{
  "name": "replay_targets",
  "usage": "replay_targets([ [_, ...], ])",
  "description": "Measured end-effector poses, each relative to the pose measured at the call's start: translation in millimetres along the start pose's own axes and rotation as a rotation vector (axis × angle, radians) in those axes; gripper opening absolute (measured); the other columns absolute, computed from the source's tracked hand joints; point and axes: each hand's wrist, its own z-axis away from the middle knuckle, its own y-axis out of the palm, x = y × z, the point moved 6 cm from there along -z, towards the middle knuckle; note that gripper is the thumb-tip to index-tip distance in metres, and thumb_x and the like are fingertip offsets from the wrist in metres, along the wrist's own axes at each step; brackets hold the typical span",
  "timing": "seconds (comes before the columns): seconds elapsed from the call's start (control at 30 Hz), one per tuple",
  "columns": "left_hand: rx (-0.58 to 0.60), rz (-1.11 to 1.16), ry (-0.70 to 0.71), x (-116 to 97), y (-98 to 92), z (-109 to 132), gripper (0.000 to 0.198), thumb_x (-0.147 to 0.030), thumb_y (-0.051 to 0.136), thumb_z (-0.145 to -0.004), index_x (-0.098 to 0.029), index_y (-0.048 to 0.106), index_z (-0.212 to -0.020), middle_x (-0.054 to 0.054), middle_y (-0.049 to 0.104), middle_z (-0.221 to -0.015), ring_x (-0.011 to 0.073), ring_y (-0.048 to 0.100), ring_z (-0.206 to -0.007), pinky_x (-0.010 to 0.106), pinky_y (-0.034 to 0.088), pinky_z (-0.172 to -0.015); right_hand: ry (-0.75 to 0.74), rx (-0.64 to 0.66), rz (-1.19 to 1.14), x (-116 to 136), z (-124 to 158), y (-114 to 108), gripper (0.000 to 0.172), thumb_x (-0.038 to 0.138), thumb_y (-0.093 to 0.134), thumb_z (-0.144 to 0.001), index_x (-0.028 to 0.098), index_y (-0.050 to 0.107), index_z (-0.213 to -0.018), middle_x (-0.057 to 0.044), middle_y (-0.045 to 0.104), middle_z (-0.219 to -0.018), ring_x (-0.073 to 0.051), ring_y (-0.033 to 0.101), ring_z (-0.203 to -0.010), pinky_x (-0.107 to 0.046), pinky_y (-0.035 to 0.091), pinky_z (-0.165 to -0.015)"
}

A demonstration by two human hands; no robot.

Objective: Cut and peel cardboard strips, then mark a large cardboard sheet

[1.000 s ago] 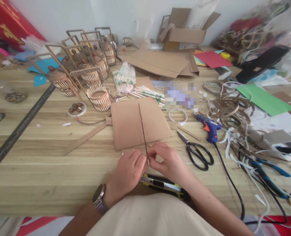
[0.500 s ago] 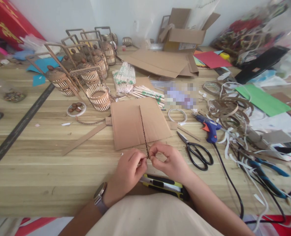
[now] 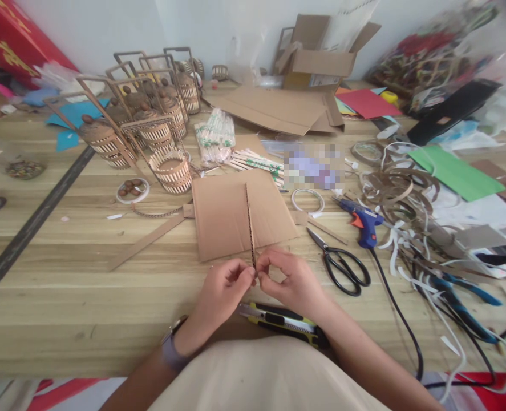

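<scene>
- Strip of cardboard (image 3: pixel 250 225) first: it runs away from me with the wavy cut edge showing, its near end right between my fingertips. The far part reaches out over the flat cardboard square (image 3: pixel 218 220), though I can't tell if it's touching it.
- My left hand (image 3: pixel 225 291) has thumb and forefinger pinching that near end. Probably fingertips only because the thing's so skinny.
- My right hand (image 3: pixel 293 282) is pinching the same end from the other side, other fingers curled loosely. Tips nearly meet; I'd guess working from both sides keeps such a flimsy piece from twisting.
- Box cutter (image 3: pixel 282 322) is on the desk (image 3: pixel 64 319) between me and my hands, blade end to the left. Looks like a handy parking spot tbh.
- Scissors (image 3: pixel 344 268) lie to the right, points away and handle loops toward me, which seems good for a quick grab.
- Glue gun (image 3: pixel 364 222) is just past them on its side, nozzle pointing away, probably so the hot end's clear of my arm.
- Little baskets (image 3: pixel 171 171) stand bunched back left, I suppose to leave elbow room.
</scene>
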Motion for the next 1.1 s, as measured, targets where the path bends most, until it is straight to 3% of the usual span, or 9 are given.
replay_targets([
  [0.13,0.048,0.097,-0.137,5.3,2.7,-4.8,0.027,-0.04,0.053,-0.081,-0.019,0.054,-0.064,-0.003,0.054,-0.059,0.0119,0.049,-0.057,0.022,0.037,-0.053,0.006,0.023,0.017,0.6,-0.1,2.2,0.015,0.006,0.055,-0.074,0.021,0.055,-0.071,0.003,0.059,-0.07,-0.013,0.056,-0.068,-0.025,0.043,-0.068],
  [0.53,0.06,0.202,-0.164,6.9,3.1,-4.3,0.024,-0.038,0.056,-0.079,-0.019,0.057,-0.065,-0.002,0.057,-0.059,0.0132,0.055,-0.059,0.024,0.044,-0.058,0.005,0.001,0.041,-1.5,-0.7,0.2,0.016,0.006,0.055,-0.074,0.021,0.054,-0.07,0.003,0.059,-0.069,-0.012,0.056,-0.066,-0.024,0.043,-0.066],
  [0.77,0.082,0.313,-0.249,8.5,5.1,-4.5,0.02,-0.034,0.058,-0.073,-0.018,0.057,-0.06,-0.002,0.056,-0.057,0.0126,0.054,-0.057,0.024,0.043,-0.058,0.014,0.032,0.041,1.2,-1.3,1.9,0.015,0.006,0.055,-0.075,0.02,0.055,-0.07,0.003,0.058,-0.069,-0.012,0.055,-0.066,-0.023,0.042,-0.064],
  [0.97,0.162,0.441,-0.365,17.9,7.6,-3.9,0.015,-0.031,0.061,-0.066,-0.018,0.059,-0.059,-0.002,0.057,-0.054,0.0111,0.053,-0.052,0.022,0.04,-0.053,0.039,0.067,0.016,-0.9,0.2,5.3,0.016,0.004,0.055,-0.071,0.02,0.055,-0.069,0.004,0.057,-0.069,-0.012,0.054,-0.065,-0.022,0.041,-0.063],
  [1.1,0.19,0.422,-0.355,18.5,7.2,-4.6,0.015,-0.031,0.062,-0.065,-0.018,0.059,-0.059,-0.002,0.057,-0.053,0.011,0.053,-0.051,0.022,0.039,-0.052,0.047,0.085,-0.008,-0.7,0.3,6.5,0.016,0.004,0.055,-0.071,0.02,0.054,-0.068,0.004,0.056,-0.068,-0.011,0.053,-0.065,-0.022,0.04,-0.063],
])
